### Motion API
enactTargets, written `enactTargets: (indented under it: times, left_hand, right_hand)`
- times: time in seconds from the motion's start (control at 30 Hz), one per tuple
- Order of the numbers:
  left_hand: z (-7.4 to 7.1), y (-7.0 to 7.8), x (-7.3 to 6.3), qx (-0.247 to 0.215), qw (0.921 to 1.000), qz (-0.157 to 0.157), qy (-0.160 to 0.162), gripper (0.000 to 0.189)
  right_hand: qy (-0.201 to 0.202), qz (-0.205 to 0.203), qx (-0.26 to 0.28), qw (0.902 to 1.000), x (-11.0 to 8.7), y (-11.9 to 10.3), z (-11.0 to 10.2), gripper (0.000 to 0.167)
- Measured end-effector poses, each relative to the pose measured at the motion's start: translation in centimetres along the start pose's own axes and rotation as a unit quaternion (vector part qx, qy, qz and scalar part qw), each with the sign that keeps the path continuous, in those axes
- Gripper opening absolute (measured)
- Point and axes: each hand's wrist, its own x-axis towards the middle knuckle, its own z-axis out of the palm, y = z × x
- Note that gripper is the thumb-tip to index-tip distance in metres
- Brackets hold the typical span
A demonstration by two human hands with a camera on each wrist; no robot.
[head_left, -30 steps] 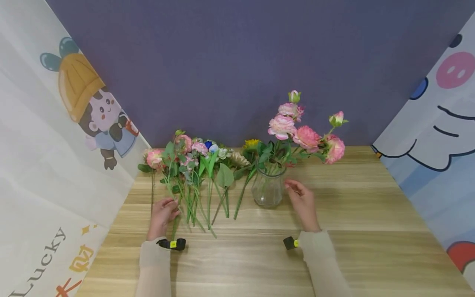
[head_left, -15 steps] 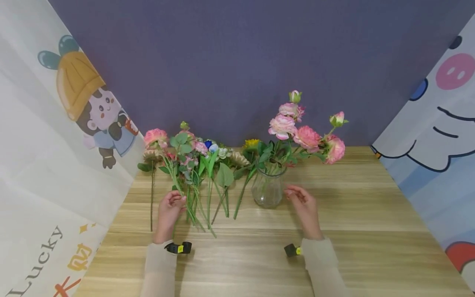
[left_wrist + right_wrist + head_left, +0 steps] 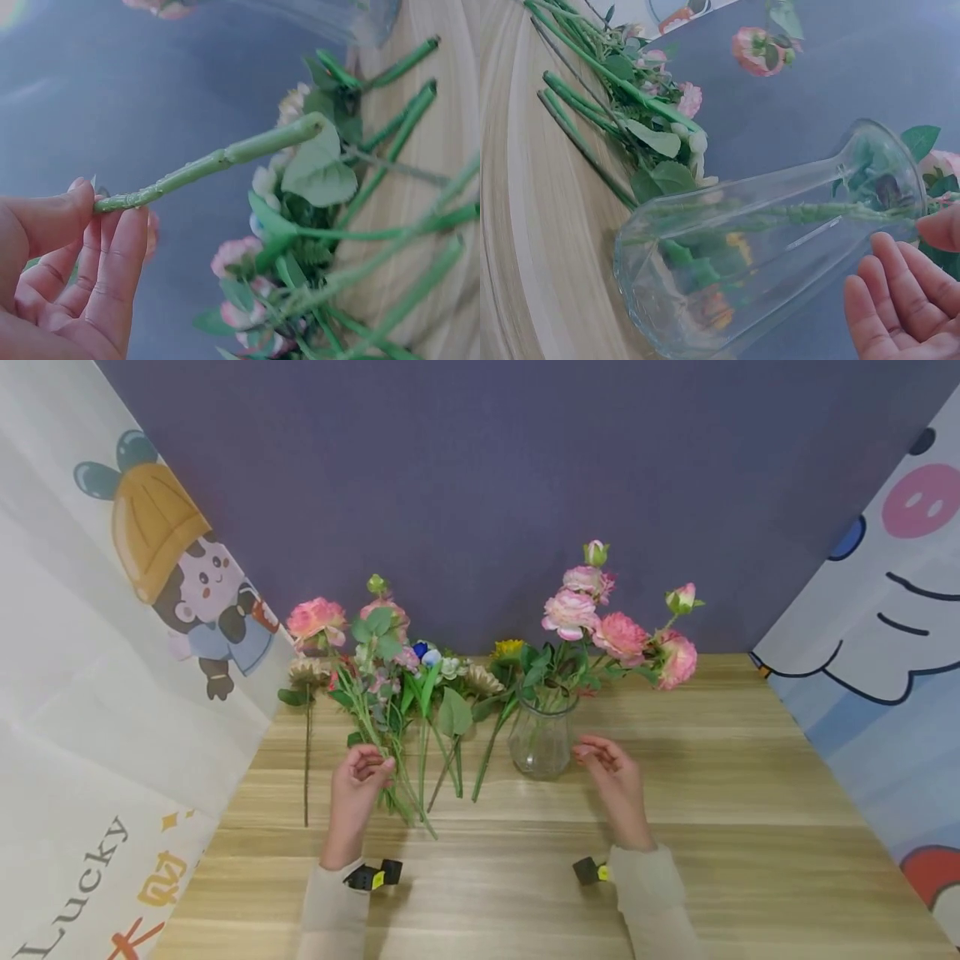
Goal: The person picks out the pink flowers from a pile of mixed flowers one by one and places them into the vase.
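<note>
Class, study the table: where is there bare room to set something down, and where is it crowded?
Bare: the table right of the vase and right hand, and the front stretch between the two sleeves. Crowded: from the vase to the left hand, where loose flowers lie close together.

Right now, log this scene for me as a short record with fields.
Left hand: pinches a green stem, the stem's lower end free
Right hand: holds nothing; fingers close beside the glass vase, contact unclear
Vase contents: pink flowers, rising above the rim
Vase position: upright on the wood-grain table
Loose stems: lying left of the vase in the head view
</note>
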Motion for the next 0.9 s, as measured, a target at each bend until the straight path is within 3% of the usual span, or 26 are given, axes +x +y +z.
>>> enactTargets:
  times: [0.27,0.4,0.63,0.9]
  left_hand:
    - [2.1,0.9,-1.6,0.005,0.9983,0.056,-0.014,0.02]
    - [3.2,1.3,-2.6,0.009,0.9976,0.065,-0.022,0.019]
    - [5.5,1.8,-3.4,0.002,0.9956,0.079,-0.051,0.016]
    - [8.0,2.6,-4.2,0.007,0.9913,0.095,-0.091,0.015]
  right_hand:
    - [-0.023,0.001,-0.014,0.9996,-0.6,-0.5,1.0,0.028]
    - [-0.046,-0.007,-0.01,0.9989,-0.8,-0.9,1.9,0.026]
    - [-0.114,-0.009,0.023,0.9932,-1.2,-2.0,3.5,0.031]
    - [-0.194,-0.033,0.037,0.9798,-1.2,-4.5,5.6,0.031]
